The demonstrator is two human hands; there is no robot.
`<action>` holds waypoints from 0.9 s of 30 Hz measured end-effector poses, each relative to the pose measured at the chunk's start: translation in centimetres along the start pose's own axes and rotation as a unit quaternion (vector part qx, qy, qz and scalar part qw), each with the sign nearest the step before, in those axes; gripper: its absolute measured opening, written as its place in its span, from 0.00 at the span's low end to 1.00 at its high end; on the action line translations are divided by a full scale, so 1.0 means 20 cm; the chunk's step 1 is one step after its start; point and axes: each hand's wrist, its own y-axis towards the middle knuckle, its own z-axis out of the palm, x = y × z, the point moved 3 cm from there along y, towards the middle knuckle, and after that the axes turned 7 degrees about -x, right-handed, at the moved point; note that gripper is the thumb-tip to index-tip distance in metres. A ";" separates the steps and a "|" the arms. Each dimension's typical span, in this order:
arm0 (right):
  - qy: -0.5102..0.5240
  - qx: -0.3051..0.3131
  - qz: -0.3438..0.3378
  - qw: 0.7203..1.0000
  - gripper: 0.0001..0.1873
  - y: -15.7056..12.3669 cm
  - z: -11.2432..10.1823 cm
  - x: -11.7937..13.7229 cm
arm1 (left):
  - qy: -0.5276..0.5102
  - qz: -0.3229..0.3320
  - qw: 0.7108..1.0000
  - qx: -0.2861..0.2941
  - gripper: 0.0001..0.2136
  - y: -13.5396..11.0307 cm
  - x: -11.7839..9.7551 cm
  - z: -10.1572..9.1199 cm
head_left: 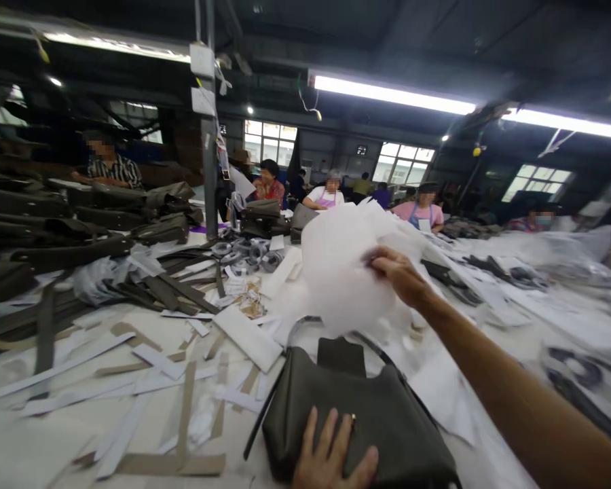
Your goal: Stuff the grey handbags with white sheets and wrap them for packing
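A dark olive handbag (387, 407) lies on the table in front of me, its flap tab (341, 358) and dark handle toward the far side. My left hand (330, 455) rests on the bag's front with fingers spread, beside a small gold-coloured metal fitting (353, 421). Above the bag's far edge, my right hand (394, 272) is closed on a thin white sheet (336, 265) that looks like tissue paper or soft wrapping. The sheet hangs in the air and hides part of the table behind it.
White and tan strips (183, 407) are scattered at left. Stacked dark bag pieces (56, 224) stand at the far left, near a metal post (210, 156). Ring-shaped rolls (254, 251) lie beyond. Clear plastic wrapping (560, 251) covers the right side. Several people sit across the room.
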 end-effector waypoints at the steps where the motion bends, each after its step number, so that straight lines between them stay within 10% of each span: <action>1: 0.023 0.026 0.030 0.999 0.15 -0.04 -0.08 0.01 | -0.005 0.017 1.000 -0.013 0.30 0.00 0.00 0.01; 5: 0.057 0.242 0.134 0.959 0.12 -0.29 -0.16 0.00 | -0.100 -0.011 0.995 -0.007 0.27 0.01 0.03 -0.01; 8: -0.082 0.340 0.063 0.935 0.14 -0.43 -0.05 -0.08 | -0.222 -0.100 0.968 0.051 0.17 -0.01 0.06 -0.06; 13: -0.222 0.308 -0.030 0.925 0.13 -0.48 0.16 -0.23 | -0.284 -0.267 0.913 0.123 0.15 0.01 0.13 -0.17; 22: -0.331 0.276 -0.154 0.889 0.11 -0.54 0.29 -0.42 | -0.430 -0.329 0.828 0.147 0.16 0.13 0.15 -0.29; 27: -0.308 0.201 -0.197 0.909 0.37 -0.60 0.29 -0.30 | -0.417 -0.360 0.829 0.098 0.24 0.13 0.13 -0.24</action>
